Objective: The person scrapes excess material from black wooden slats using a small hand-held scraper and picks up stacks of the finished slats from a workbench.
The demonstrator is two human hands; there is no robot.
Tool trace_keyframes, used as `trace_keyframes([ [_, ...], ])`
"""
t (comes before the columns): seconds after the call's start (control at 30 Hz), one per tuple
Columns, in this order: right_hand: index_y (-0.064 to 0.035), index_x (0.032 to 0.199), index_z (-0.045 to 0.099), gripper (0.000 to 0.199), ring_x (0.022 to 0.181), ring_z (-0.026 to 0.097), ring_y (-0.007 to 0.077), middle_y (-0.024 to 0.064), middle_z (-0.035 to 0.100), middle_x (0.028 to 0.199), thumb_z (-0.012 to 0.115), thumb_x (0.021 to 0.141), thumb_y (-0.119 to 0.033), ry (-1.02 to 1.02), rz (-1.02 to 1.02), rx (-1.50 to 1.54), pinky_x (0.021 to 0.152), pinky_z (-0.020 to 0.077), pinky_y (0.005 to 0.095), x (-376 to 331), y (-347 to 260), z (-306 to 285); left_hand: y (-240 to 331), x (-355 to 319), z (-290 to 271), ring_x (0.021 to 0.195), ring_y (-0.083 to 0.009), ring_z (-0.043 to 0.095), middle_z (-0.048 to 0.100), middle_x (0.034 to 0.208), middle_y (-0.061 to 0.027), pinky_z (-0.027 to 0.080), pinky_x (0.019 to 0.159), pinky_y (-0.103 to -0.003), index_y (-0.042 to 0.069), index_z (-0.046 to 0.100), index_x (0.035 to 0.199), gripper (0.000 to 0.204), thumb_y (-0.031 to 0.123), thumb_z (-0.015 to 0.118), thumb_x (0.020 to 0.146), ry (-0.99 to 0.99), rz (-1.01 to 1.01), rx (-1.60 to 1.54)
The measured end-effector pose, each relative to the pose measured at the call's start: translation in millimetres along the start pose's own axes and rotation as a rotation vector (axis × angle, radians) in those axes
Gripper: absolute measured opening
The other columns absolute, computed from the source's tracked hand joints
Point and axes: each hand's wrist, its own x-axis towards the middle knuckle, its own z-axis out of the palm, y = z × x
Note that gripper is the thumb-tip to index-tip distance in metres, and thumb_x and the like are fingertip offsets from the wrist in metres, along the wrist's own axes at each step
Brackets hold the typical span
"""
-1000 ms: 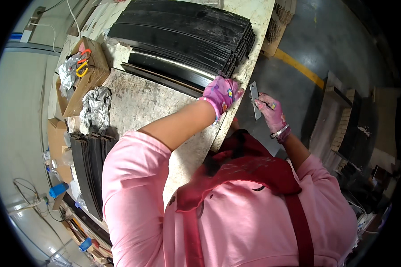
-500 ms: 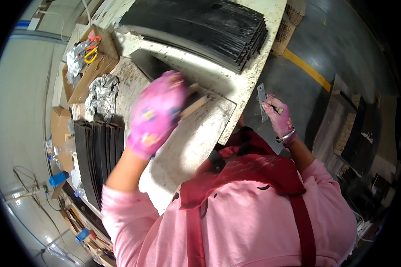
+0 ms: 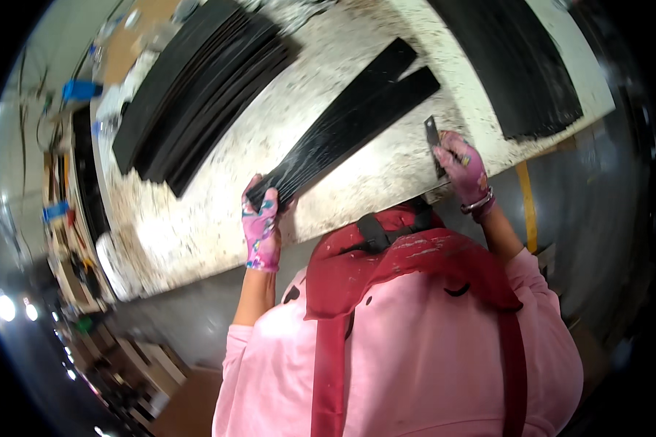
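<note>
My left hand [image 3: 262, 229], in a pink flowered glove, is closed around the near end of two long black strips [image 3: 342, 135]. They overlap at my grip and fan apart toward their far ends, lying slantwise over the worktable [image 3: 197, 233]. My right hand [image 3: 464, 171], gloved alike, grips a flat narrow metal blade [image 3: 432, 135] with a hole near its upper end. The blade stands a little to the right of the strips, apart from them, over the table's near edge.
A stack of dark strips [image 3: 204, 95] lies on the table's left part. Another black stack [image 3: 517, 73] occupies the far right. Crumpled foil [image 3: 299, 11] sits at the back. A yellow line [image 3: 526, 204] marks the floor at right.
The view has swung leftward along the table. My left hand, blurred over the table before, now holds the black strips' near end. My right hand still grips the blade, now near the table edge.
</note>
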Motion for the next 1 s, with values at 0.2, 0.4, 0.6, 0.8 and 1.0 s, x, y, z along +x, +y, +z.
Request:
trace_keyframes([
  [0.2,-0.0012,0.088,0.061,0.018,0.073,0.054,0.0086,0.0019,0.061,0.079,0.061,0.090,-0.019,-0.072,0.393,0.300,0.069,0.0432,0.0232,40.3,15.2,19.0,13.1,-28.5,-32.8,0.109,-0.0288,0.054,0.053,0.124,-0.0177,0.044,0.093,-0.036,0.001,0.039,0.138,0.075,0.027,0.075,0.077,0.009,0.308,1.055],
  [0.4,-0.0011,0.096,0.061,0.020,0.068,0.061,0.0144,0.0074,0.066,0.083,0.062,0.090,-0.020,-0.095,0.441,0.427,0.061,0.0487,0.0260,74.3,11.2,39.4,1.7,-29.6,-33.3,0.116,-0.0390,0.050,0.054,0.125,-0.0225,0.039,0.099,-0.044,-0.002,0.045,0.133,0.076,0.034,0.074,0.072,-0.118,0.662,1.433],
  [0.6,-0.0009,0.094,0.059,0.015,0.065,0.061,0.0164,0.0097,0.065,0.080,0.065,0.088,-0.014,-0.113,0.457,0.618,0.059,0.0500,0.0272,89.3,-5.0,79.8,-2.9,-11.9,-33.4,0.094,-0.0367,0.060,0.064,0.106,-0.0180,0.048,0.083,-0.042,0.006,0.058,0.120,0.040,0.018,0.062,0.082,-0.037,0.688,1.172],
  [0.8,-0.0073,0.080,0.061,0.013,0.065,0.048,0.0066,-0.0044,0.054,0.072,0.068,0.085,-0.017,-0.166,0.345,0.486,0.060,0.0372,0.0215,78.6,-4.7,103.2,16.5,-4.3,-38.6,0.106,-0.0355,0.056,0.060,0.116,-0.0168,0.044,0.092,-0.041,0.007,0.054,0.126,0.053,0.026,0.069,0.078,-0.085,0.681,1.178],
  [1.0,-0.0034,0.087,0.063,0.017,0.065,0.051,0.0100,0.0011,0.059,0.075,0.063,0.088,-0.021,-0.244,0.262,0.069,0.060,0.0427,0.0263,66.1,-49.4,125.3,-6.6,-30.7,-38.4,0.109,-0.0380,0.054,0.058,0.116,-0.0197,0.043,0.095,-0.043,0.004,0.049,0.130,0.075,0.033,0.079,0.066,-0.001,0.625,1.286],
])
